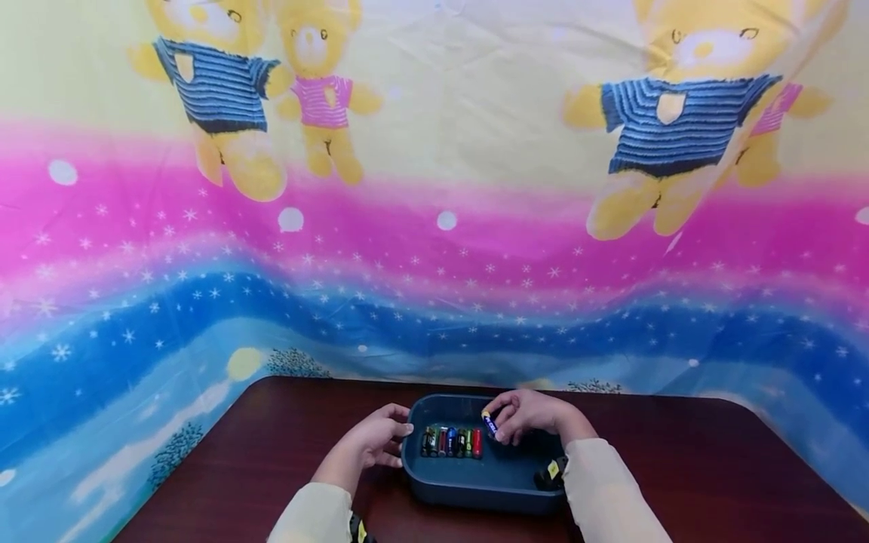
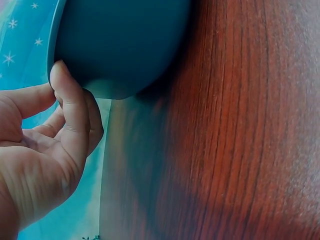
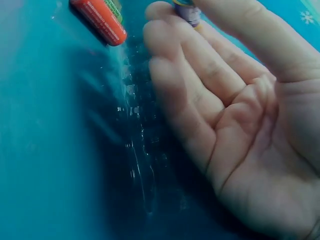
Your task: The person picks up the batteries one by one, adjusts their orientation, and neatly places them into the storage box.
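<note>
A dark blue-grey tray (image 1: pixel 485 490) stands on the table, with a row of several AA-size batteries (image 1: pixel 451 443) side by side in its left half. My left hand (image 1: pixel 380 437) pinches the tray's left rim; the left wrist view shows fingers against the outer wall (image 2: pixel 120 45). Above the tray's right half, my right hand (image 1: pixel 526 415) holds a blue and white battery (image 1: pixel 489 424) with a yellow end between thumb and fingers. In the right wrist view only part of that battery (image 3: pixel 189 14) shows, and a red battery (image 3: pixel 102 22) lies at the row's near end.
Clear, glossy plastic (image 3: pixel 142 150) extends along the tray floor beyond the red battery. The dark red-brown wooden table (image 1: pixel 699 467) surrounds the tray. A patterned cloth (image 1: pixel 434 302) with printed bears hangs behind the table's far edge.
</note>
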`<state>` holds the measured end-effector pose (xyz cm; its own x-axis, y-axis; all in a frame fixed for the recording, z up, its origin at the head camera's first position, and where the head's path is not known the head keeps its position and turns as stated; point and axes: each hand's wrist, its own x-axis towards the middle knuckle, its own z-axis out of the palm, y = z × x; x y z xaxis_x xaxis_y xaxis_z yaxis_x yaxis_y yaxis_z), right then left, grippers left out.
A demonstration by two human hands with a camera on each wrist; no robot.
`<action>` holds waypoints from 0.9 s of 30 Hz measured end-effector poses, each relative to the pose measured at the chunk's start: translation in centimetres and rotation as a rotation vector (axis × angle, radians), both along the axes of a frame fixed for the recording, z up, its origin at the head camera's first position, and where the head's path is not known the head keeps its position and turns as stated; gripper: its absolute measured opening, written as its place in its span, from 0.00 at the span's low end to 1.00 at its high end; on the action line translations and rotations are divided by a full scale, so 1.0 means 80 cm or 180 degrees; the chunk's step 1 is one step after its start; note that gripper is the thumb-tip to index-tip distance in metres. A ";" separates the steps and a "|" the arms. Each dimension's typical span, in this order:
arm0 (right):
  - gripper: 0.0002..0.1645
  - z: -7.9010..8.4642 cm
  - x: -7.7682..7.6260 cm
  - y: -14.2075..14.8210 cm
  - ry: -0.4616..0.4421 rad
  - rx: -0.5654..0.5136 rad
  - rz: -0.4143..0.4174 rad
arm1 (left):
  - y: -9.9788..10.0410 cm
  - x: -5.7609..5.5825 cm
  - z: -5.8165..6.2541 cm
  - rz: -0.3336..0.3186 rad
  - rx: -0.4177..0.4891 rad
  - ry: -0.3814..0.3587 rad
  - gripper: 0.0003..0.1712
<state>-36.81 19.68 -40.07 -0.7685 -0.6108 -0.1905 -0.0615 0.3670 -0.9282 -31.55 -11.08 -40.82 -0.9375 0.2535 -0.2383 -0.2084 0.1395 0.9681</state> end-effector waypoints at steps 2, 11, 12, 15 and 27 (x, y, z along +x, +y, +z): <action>0.27 -0.003 0.001 0.000 0.0021 0.0157 0.0031 | 0.001 0.001 -0.002 0.0000 -0.0008 -0.0007 0.19; 0.24 -0.012 0.004 -0.003 0.0129 0.0568 0.0074 | 0.001 0.004 -0.003 0.0002 -0.0038 0.0008 0.17; 0.24 -0.012 0.004 -0.003 0.0142 0.0619 0.0075 | 0.001 0.004 -0.003 -0.0005 -0.0030 0.0010 0.17; 0.23 -0.010 0.003 -0.005 0.0165 0.0741 0.0080 | 0.001 0.003 -0.001 0.0006 -0.0030 0.0006 0.18; 0.24 -0.003 0.000 -0.013 0.0114 0.0845 0.0071 | 0.000 -0.001 0.002 0.0007 -0.0025 0.0027 0.18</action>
